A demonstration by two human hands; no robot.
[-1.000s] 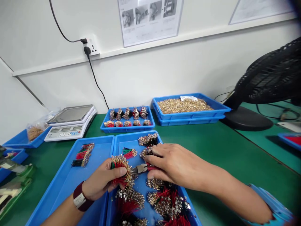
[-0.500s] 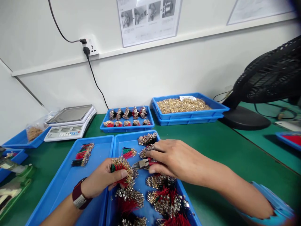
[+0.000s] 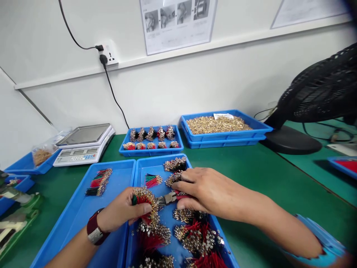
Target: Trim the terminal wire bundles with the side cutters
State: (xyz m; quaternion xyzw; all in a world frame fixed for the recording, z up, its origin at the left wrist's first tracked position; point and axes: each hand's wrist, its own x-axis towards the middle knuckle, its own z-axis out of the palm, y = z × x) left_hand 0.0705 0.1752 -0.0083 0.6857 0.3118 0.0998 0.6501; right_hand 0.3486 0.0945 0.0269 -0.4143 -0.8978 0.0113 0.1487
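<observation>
My left hand (image 3: 119, 210) is shut on a dense bundle of wires with crimped brass terminals (image 3: 145, 204), red and black insulation showing among the metal. My right hand (image 3: 202, 190) grips small side cutters, whose steel jaws (image 3: 167, 199) point left toward that bundle and nearly reach it. The cutter handles are mostly hidden inside my fingers. Both hands are above a blue tray (image 3: 164, 162) holding several loose wire bundles (image 3: 199, 238). A smaller bundle (image 3: 153, 181) lies just left of my right fingers.
A second blue tray (image 3: 83, 223) with one wire bundle (image 3: 99, 182) lies to the left. Farther back are a digital scale (image 3: 85, 143), a blue tray of bundles (image 3: 150, 139), a stacked blue tray of brass terminals (image 3: 219, 124), and a black fan (image 3: 315, 89).
Both hands have shifted only slightly over the tray. My left hand keeps the bundle, and my right hand keeps the cutters beside it.
</observation>
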